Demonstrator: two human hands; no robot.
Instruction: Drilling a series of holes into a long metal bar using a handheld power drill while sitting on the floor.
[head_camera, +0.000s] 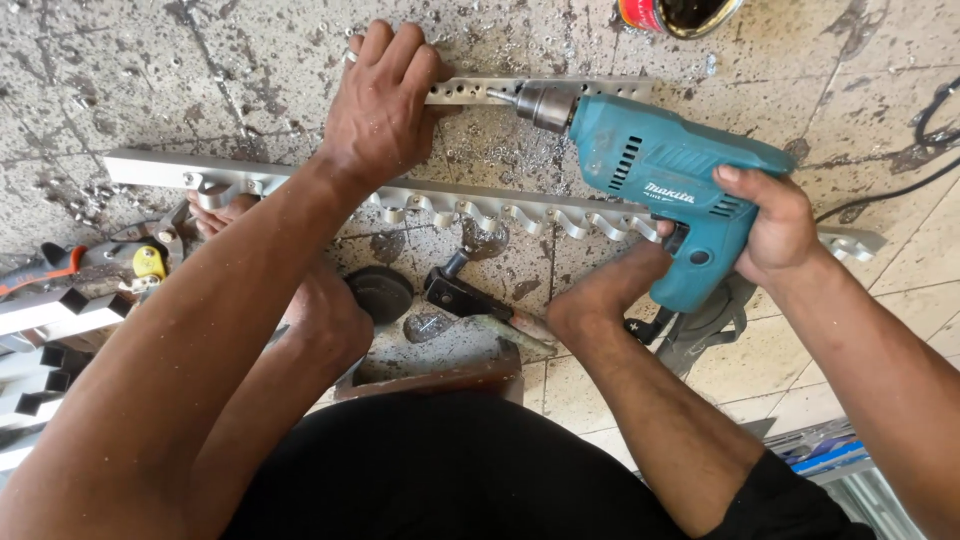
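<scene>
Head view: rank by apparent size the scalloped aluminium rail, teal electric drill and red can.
1. Scalloped aluminium rail, longest, spanning most of the frame.
2. Teal electric drill.
3. Red can, smallest, though cropped by the top edge.

Left hand (385, 100) lay palm down, fingers curled forward and pressed flat, wrist straight, forearm extended diagonally from lower left. Right hand (775, 225) was closed in a firm grip, thumb on top, knuckles outward, forearm entering from lower right with the wrist slightly bent. Both bare feet were drawn in between the arms, right foot (600, 300) with toes pointed toward the right hand, left foot (325, 315) apparently tucked beneath the left forearm and largely hidden.
</scene>
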